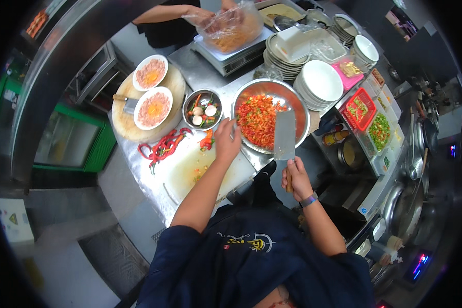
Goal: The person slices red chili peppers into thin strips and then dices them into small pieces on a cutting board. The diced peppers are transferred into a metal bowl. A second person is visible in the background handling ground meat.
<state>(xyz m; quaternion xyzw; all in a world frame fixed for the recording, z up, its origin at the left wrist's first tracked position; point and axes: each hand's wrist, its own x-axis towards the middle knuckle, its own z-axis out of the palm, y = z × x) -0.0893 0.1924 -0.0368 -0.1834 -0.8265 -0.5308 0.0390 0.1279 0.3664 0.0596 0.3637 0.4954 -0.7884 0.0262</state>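
Note:
My right hand point(299, 178) grips the wooden handle of a cleaver point(284, 134), whose broad blade reaches over the right side of a steel mixing bowl point(301, 104). Chopped red chili peppers point(257, 119) fill much of that bowl. At its left rim is my left hand point(228, 140), fingers apart and holding nothing; whether it touches the rim I cannot tell. Below it lies a white cutting board point(188, 169) with a few chopped scraps. Whole red chilies point(165, 144) lie beside the board, and orange-red pepper pieces point(206, 141) sit at its upper edge.
A small steel bowl point(184, 111) holds peppers and pale round pieces. On a round wooden block point(123, 125) stand two bowls of minced meat with yolk point(153, 109) and a knife point(130, 104). Stacked plates point(320, 82) stand right. Across, another person's hands point(215, 19) work in a plastic bag on a scale point(231, 63).

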